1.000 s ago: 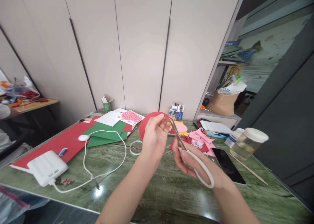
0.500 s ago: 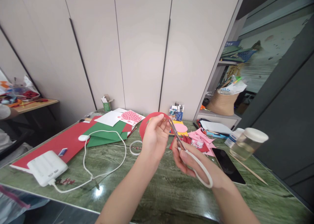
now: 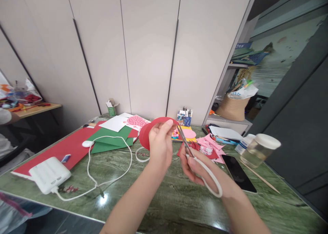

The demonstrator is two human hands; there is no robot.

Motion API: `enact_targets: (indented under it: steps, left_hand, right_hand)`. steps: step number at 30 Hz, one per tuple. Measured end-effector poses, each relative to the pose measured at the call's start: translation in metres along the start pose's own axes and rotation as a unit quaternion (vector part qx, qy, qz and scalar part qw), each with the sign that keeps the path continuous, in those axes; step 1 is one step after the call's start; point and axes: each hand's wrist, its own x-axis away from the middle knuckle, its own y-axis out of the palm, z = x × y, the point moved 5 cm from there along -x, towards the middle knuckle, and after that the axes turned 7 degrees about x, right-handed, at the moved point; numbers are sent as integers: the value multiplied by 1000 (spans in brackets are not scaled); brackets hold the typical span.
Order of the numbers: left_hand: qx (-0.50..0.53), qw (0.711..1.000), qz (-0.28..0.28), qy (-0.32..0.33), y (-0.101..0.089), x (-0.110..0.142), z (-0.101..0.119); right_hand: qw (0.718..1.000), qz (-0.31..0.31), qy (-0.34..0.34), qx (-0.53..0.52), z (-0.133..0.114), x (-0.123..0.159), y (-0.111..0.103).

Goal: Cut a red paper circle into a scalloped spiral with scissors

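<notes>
Between the thumb and fingers of my left hand is a red paper piece with a curved edge, raised above the table. My right hand grips white-handled scissors, their blades pointing up and away. The blade tips meet the right edge of the red paper, close to my left fingertips. Behind the hands lie a pink paper oval on a yellow sheet and pink paper scraps mixed with red ones. My left fingers partly hide the red paper.
Left on the green table are a white power bank with its cable, green sheets and a long red sheet. A tape roll lies by my left wrist. Rightward are a phone, a wooden stick and a lidded jar.
My left hand has turned the red paper, which now bends and sticks out further to the left. Small pink and blue pieces behind it have come into view. The scissors barely moved.
</notes>
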Motion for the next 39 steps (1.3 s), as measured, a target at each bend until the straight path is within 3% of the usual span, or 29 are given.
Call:
enact_targets:
  steps: [15,22,32,39]
  left_hand:
    - [-96,991,-70,68,2,7,7]
    - [-90,991,-83,50,4,5,8]
    - [-20,998,-29,-50,3,5,-5]
    - [-60,996,-10,67,-4,11,-6]
  right_hand:
    - [1000,15,-11,23,-5,2,-3]
    - [1000,8,-12,17,-5,2,-4]
    - [999,14,-23,26,-6,0,-5]
    - [999,44,-26,14,-1,-4,2]
